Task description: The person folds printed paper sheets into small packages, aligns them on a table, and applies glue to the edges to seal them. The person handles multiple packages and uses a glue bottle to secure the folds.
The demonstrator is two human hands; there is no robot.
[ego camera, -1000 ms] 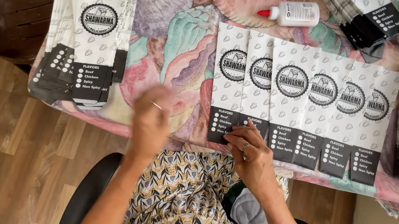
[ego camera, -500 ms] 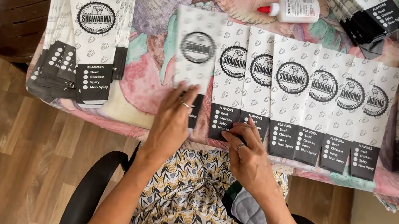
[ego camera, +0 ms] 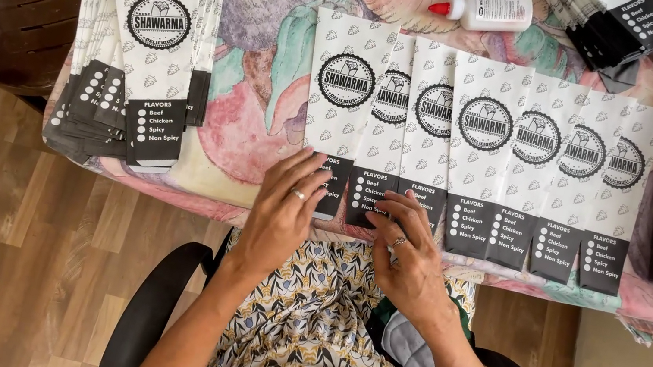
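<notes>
— Where is that leftmost paper sleeve (ego camera: 345, 90) lying against her fingers?

— Its near, black end is sitting under the left hand (ego camera: 280, 213), whose fingers (ego camera: 308, 179) are pressing flat and slightly spread on it. The right hand (ego camera: 411, 254) is resting fingers apart on the next sleeve (ego camera: 385, 132), just beside.

— How is it looking?

— White, patterned, with a round black emblem, overlapping the row on the flowered worktop (ego camera: 248, 101).

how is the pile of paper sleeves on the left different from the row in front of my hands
The pile is stacked sleeve on sleeve, untouched; the row is fanned sideways, each sleeve overlapping the next. The left hand and right hand rest on the row's near ends. Both hold the same white patterned sleeves with black bottoms.
</notes>
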